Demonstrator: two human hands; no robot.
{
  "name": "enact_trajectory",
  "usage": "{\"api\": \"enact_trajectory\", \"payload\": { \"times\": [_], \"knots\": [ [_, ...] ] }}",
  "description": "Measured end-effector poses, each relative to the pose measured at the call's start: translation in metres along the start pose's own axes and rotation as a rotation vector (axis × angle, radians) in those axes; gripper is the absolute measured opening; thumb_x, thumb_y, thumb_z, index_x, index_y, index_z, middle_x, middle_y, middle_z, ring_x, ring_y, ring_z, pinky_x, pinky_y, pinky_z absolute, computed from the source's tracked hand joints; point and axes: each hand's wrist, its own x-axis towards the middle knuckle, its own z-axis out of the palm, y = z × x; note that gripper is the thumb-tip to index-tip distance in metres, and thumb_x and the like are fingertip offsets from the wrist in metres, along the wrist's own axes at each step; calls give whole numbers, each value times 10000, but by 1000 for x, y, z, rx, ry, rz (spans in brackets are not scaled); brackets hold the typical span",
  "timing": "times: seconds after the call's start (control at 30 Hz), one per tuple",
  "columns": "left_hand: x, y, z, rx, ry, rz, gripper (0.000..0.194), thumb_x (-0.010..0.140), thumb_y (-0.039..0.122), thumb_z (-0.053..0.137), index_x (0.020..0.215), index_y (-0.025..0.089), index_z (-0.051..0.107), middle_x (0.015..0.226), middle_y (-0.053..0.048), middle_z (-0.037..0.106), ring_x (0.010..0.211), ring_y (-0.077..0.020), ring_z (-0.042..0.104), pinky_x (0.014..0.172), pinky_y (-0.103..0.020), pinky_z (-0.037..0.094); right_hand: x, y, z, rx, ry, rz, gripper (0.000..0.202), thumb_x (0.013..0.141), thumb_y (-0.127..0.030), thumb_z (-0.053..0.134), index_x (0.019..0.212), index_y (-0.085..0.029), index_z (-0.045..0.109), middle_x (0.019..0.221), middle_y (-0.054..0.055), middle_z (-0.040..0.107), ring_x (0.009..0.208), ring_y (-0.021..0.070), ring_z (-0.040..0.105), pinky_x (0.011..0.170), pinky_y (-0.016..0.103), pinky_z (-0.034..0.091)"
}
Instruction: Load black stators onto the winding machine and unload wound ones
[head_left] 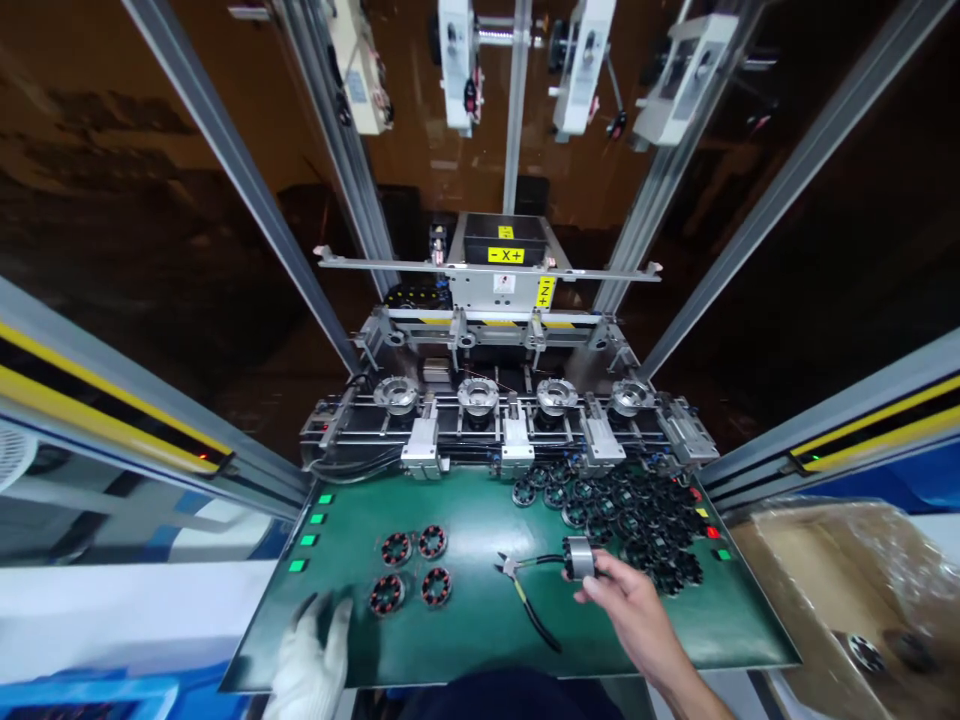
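Green matting covers the work table (480,640), on which both hands are seen. The right hand (626,600), bare, is closed around a small silver and black cylinder (579,558), which is pinched between thumb and fingertips just above the mat, at about 4 o'clock from the table's middle. A pair of cutters (525,590) with black and yellow handles is laid on the mat just beside the cylinder, at its 8 o'clock, not touched by the hand. At 1 o'clock from the held cylinder a heap of black rings (622,510) is spread over the mat.

The left hand (311,655), covered by a white glove, is rested flat on the mat at 8 o'clock, fingers spread and nothing held. Four wound rings with red coils (412,570) are set in a square near it, at its 1 o'clock, apart from the fingers. At 12 o'clock, four round metal holders (514,397) are lined along the machine.
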Motion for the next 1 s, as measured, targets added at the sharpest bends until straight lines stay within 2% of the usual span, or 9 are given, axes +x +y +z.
{"api": "enact_trajectory", "payload": {
  "times": [0.2,0.33,0.43,0.53,0.57,0.6,0.73,0.87,1.0],
  "knots": [
    [-2,-21,32,18,225,272,799,994,679,278,1252,67,721,1332,-172,648,1200,-307,635,1063,-443,518,18,-24,45,158,-276,110,495,889,-612,760,1088,-159,787,1049,136,701,901,173,625,812,289,529],
    [-7,-32,48,164,470,547,500,1067,494,413,1207,126,721,1277,-108,672,1139,-290,637,929,-453,550,68,-48,68,20,-420,71,517,937,-643,690,1118,-168,780,1171,149,683,1010,206,648,888,333,538],
    [-11,-32,50,223,563,622,384,1071,421,468,1230,129,658,1269,-101,652,1158,-268,612,913,-421,558,136,-91,110,-331,-540,-182,681,895,-759,636,1002,-101,770,1402,241,576,1069,280,669,931,422,571],
    [-13,-26,45,245,597,635,332,1066,381,474,1262,143,598,1274,-105,634,1167,-275,603,891,-429,570,211,-134,178,-574,-540,-666,472,948,-544,582,757,-114,627,1404,246,572,1240,322,632,968,422,583],
    [-13,-24,44,249,606,639,324,1066,378,470,1258,147,590,1267,-106,633,1157,-274,606,882,-430,574,232,-144,203,-691,-520,-790,379,969,-422,548,786,-105,645,1394,240,575,1113,277,683,923,410,598],
    [-13,-22,42,250,615,642,320,1067,381,464,1255,152,586,1257,-105,635,1148,-272,608,875,-429,577,251,-151,227,-850,-501,-877,287,972,-306,552,874,-84,703,1412,239,569,1170,268,672,1013,404,570],
    [-17,-16,35,237,627,625,325,1077,413,444,1244,170,579,1235,-96,649,1157,-271,594,861,-434,586,285,-158,297,-1198,-551,-944,273,967,-105,557,1105,15,761,1494,225,540,1356,305,583,1215,388,418],
    [-32,-10,32,204,564,550,339,1018,347,544,1309,173,556,1315,-99,628,1259,-277,539,982,-479,563,289,-140,310,-1280,-614,-943,303,972,-92,530,1059,75,768,1440,269,574,1383,374,556,1235,428,398],
    [-40,-3,29,140,507,506,509,848,261,710,1317,179,532,1333,-92,604,1324,-286,463,1067,-501,502,324,-115,303,-1329,-572,-988,368,866,-192,583,1048,58,784,1378,326,588,1233,444,643,1094,582,509]
  ]
}}
